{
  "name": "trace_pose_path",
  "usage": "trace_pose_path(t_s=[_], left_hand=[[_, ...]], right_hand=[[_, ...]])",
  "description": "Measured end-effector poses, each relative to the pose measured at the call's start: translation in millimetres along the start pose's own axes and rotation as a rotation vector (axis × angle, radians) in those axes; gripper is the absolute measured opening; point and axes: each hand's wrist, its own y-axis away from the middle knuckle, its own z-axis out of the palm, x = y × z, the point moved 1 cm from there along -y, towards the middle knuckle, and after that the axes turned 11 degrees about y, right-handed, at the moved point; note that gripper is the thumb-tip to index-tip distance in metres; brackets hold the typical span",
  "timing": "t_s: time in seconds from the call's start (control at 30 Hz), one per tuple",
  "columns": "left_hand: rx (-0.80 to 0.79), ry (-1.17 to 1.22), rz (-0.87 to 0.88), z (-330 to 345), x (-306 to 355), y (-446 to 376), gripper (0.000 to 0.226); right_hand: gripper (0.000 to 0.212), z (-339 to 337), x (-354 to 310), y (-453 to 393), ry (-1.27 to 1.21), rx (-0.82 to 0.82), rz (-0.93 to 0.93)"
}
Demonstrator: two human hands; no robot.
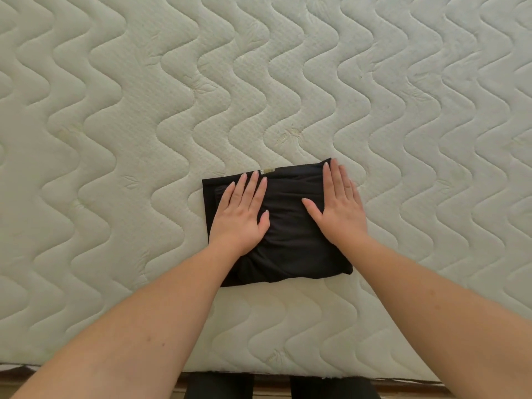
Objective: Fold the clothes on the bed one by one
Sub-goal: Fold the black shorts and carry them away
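Note:
A black garment (288, 234) lies folded into a small rectangle on the white quilted mattress (288, 82), near its front edge. A small tan label shows at the garment's far edge. My left hand (240, 216) presses flat on the left half of the fold, fingers straight and pointing away from me. My right hand (339, 208) presses flat on the right half, its fingertips reaching the far right corner. Both forearms stretch in from the bottom of the view.
The mattress with its wavy stitching fills nearly the whole view. Its front edge (273, 374) runs along the bottom, with a strip of wooden floor and my dark-clad legs (218, 387) below it. No other clothes are in view.

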Motion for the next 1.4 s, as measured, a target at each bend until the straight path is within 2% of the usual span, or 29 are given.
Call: trace_pose_path(t_s=[0.13, 0.23, 0.3, 0.37, 0.4, 0.47, 0.53, 0.63, 0.7, 0.77, 0.87, 1.0, 1.13, 1.27, 1.4], left_hand=[[-0.067, 0.042, 0.022, -8.0, -5.0, 0.4, 0.068], [0.027, 0.281, 0.016, -27.3, -7.7, 4.6, 0.061], [0.238, 0.462, -0.132, -41.0, -15.0, 15.3, 0.056], [0.432, 0.704, -0.404, -47.3, -25.9, 35.1, 0.055], [0.471, 0.860, -0.557, -47.3, -28.0, 47.5, 0.054], [0.447, 1.055, -0.800, -43.1, -27.6, 67.5, 0.050], [0.359, 1.117, -0.947, -36.6, -30.1, 75.3, 0.045], [0.100, 1.228, -1.110, -37.4, -39.7, 66.6, 0.058], [-0.079, 1.284, -1.113, -43.3, -40.4, 59.3, 0.076], [-0.142, 1.280, -1.066, -47.1, -36.5, 55.7, 0.087], [-0.085, 1.286, -0.951, -51.5, -28.4, 58.1, 0.095], [-0.001, 1.409, -0.822, -46.9, -17.1, 69.6, 0.077], [-0.009, 1.208, -0.743, -38.9, -9.6, 68.2, 0.082], [0.018, 1.218, -0.790, -43.4, -6.7, 69.0, 0.085], [0.048, 1.222, -0.687, -72.3, 7.0, 86.0, 0.073]], right_hand=[[0.068, -10.4, 2.3, 4.3, -0.135, 0.013, 0.009], [0.059, -15.6, 9.1, 21.5, -0.408, 0.105, 0.234], [0.053, -13.9, 16.2, 32.5, -0.546, 0.140, 0.392], [0.049, -9.9, 20.7, 41.5, -0.658, 0.104, 0.456], [0.047, -7.4, 21.4, 45.5, -0.672, 0.082, 0.450], [0.045, -4.0, 22.1, 50.2, -0.646, 0.065, 0.427], [0.046, -2.8, 20.0, 47.9, -0.618, 0.044, 0.420], [0.049, -5.0, 19.3, 39.2, -0.562, -0.023, 0.428], [0.051, -8.2, 21.7, 34.0, -0.554, -0.066, 0.434], [0.053, -9.4, 21.7, 31.4, -0.607, -0.122, 0.432], [0.065, -7.2, 17.2, 34.0, -0.749, -0.202, 0.440], [0.067, -3.8, 14.5, 45.2, -0.830, -0.184, 0.400], [0.076, 1.3, 7.7, 60.0, -0.869, -0.159, 0.310], [0.066, -8.2, 1.8, 74.3, -0.910, -0.076, 0.283], [0.061, -42.2, 6.6, 99.7, -0.877, -0.082, 0.239]])
